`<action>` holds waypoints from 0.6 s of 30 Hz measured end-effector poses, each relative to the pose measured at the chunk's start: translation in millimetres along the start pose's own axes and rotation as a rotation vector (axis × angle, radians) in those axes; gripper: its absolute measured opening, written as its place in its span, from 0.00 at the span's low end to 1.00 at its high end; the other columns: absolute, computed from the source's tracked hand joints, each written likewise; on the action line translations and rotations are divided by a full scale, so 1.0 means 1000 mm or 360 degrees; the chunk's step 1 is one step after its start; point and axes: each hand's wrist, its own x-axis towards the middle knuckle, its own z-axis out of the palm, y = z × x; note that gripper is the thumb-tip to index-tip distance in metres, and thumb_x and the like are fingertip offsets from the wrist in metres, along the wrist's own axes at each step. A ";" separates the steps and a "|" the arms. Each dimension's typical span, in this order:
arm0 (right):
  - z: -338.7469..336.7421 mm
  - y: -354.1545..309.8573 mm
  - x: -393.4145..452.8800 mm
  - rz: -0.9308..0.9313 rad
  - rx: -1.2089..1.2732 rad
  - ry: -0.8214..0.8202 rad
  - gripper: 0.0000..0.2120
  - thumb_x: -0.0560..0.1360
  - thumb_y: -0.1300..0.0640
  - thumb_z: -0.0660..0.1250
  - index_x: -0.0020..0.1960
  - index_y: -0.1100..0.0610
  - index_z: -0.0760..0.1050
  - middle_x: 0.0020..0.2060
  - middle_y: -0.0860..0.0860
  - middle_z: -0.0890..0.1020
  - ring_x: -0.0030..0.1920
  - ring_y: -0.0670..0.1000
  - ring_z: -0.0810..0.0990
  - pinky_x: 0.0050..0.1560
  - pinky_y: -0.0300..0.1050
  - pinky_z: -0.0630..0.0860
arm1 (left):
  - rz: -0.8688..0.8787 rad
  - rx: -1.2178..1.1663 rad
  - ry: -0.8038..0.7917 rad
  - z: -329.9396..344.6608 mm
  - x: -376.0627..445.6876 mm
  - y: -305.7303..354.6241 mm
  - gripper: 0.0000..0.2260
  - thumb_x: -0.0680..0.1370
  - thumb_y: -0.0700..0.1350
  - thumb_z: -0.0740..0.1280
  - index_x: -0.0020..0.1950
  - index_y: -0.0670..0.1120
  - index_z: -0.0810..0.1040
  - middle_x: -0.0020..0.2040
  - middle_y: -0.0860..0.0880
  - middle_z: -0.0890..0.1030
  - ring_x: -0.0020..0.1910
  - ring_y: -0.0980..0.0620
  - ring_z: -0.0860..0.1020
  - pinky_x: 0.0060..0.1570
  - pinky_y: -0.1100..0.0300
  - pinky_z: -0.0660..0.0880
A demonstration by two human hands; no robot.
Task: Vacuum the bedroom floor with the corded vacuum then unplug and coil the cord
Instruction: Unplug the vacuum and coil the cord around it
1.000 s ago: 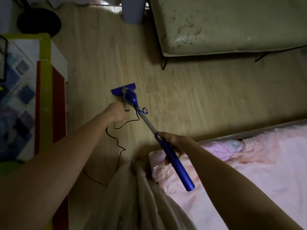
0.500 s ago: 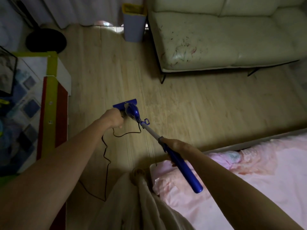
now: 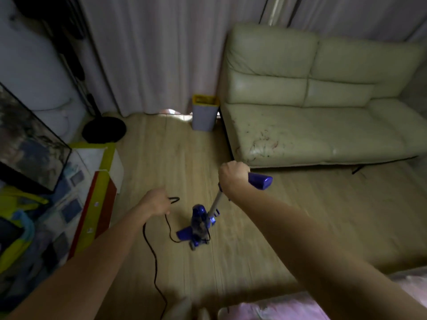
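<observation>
Since a second ago: vacuum (image 3: 200,224) raised from a low slant to nearly upright, now standing on the wood floor (image 3: 184,172) between the two forearms. Right hand (image 3: 234,176) fisted round the blue handle (image 3: 260,180), handle end sticking out to the right. Left hand (image 3: 156,202) curled round the black cord (image 3: 150,245), a loop poking out past the knuckles, the rest trailing down across the floor and curving over to the vacuum's base. Beyond: pale green sofa (image 3: 323,107), grey bin (image 3: 204,115) just beside its left end, curtain (image 3: 157,54) behind. Pink bedding (image 3: 277,309) at bottom right.
</observation>
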 end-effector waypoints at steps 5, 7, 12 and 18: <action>-0.033 -0.014 0.033 -0.0184 -0.0792 0.0306 0.12 0.77 0.63 0.57 0.58 0.62 0.74 0.53 0.62 0.76 0.52 0.61 0.77 0.49 0.54 0.74 | -0.0038 -0.0110 0.0184 -0.042 0.000 -0.012 0.09 0.78 0.38 0.61 0.52 0.37 0.79 0.50 0.43 0.80 0.46 0.48 0.76 0.39 0.63 0.69; -0.045 -0.021 0.050 -0.0151 -0.0886 0.0364 0.13 0.78 0.62 0.57 0.60 0.63 0.74 0.53 0.63 0.74 0.52 0.62 0.76 0.47 0.55 0.74 | -0.0052 -0.0156 0.0250 -0.054 0.004 -0.018 0.09 0.78 0.36 0.60 0.52 0.36 0.79 0.48 0.43 0.79 0.47 0.47 0.77 0.38 0.63 0.68; -0.064 -0.035 0.074 -0.0046 -0.0859 0.0250 0.14 0.76 0.64 0.60 0.60 0.63 0.73 0.54 0.63 0.74 0.52 0.62 0.76 0.48 0.57 0.74 | -0.0151 -0.0148 0.0258 -0.065 0.017 -0.038 0.03 0.75 0.35 0.64 0.43 0.40 0.76 0.45 0.44 0.76 0.44 0.49 0.75 0.41 0.62 0.71; -0.071 -0.025 0.073 -0.0127 -0.0626 -0.0062 0.07 0.75 0.62 0.64 0.52 0.62 0.73 0.52 0.60 0.79 0.54 0.60 0.79 0.55 0.55 0.77 | -0.0166 -0.0338 0.0303 -0.064 0.021 -0.055 0.05 0.76 0.36 0.64 0.46 0.41 0.79 0.48 0.43 0.81 0.48 0.47 0.78 0.50 0.57 0.74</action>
